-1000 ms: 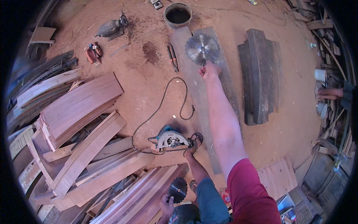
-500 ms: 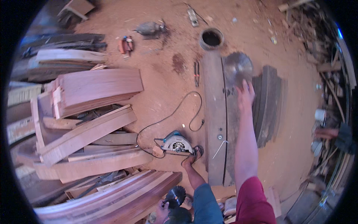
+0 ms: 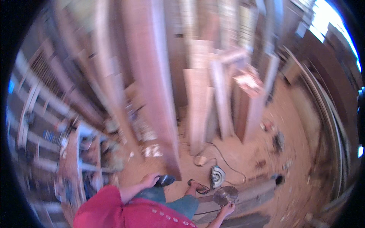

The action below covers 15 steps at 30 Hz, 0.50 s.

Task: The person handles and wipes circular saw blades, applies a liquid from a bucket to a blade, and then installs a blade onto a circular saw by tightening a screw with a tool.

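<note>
Your right hand grips the edge of a round, toothed, grey metal saw blade, seen against long, grey-brown wooden planks and near a white-and-teal circular saw. Your left hand clasps a dark, rounded disc, seen at a slant and blurred.

My right hand grips a toothed circular-saw blade at its rim, near the handheld circular saw; my left hand adjoins a blurred dark object.
</note>
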### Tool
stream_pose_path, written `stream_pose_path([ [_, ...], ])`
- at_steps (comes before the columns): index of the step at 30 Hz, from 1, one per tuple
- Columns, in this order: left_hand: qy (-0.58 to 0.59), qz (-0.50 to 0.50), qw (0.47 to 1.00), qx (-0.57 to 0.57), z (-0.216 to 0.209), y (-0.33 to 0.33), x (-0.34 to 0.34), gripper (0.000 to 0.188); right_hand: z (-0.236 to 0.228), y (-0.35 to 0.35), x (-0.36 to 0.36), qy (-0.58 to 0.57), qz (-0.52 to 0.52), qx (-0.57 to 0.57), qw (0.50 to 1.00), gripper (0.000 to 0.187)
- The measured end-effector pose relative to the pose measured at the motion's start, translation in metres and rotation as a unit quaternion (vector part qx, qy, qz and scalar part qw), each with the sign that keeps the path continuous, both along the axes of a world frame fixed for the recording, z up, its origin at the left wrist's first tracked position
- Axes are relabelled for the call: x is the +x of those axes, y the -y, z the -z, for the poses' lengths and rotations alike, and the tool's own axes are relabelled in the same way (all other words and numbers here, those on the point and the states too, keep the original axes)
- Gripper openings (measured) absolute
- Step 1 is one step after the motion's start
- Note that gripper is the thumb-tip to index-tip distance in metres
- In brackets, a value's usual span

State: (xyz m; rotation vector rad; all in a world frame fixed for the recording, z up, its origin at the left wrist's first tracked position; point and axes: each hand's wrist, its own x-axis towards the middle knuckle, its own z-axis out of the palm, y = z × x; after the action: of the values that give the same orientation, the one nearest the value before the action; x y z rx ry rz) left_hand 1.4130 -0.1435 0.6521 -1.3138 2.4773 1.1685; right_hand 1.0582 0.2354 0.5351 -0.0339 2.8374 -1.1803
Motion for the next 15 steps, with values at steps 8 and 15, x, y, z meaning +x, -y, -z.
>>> stream_pose_path([
  [8,0.026,-0.323,0.943,-0.074,-0.045,0.001,0.304,0.027,-0.159,0.307,0.158,0.076,-0.274,-0.195,0.939,0.017],
  [15,0.177,-0.502,0.845,-0.045,-0.118,-0.07,0.443,0.03,-0.306,0.533,0.383,0.126,-0.683,-0.218,0.686,0.015],
])
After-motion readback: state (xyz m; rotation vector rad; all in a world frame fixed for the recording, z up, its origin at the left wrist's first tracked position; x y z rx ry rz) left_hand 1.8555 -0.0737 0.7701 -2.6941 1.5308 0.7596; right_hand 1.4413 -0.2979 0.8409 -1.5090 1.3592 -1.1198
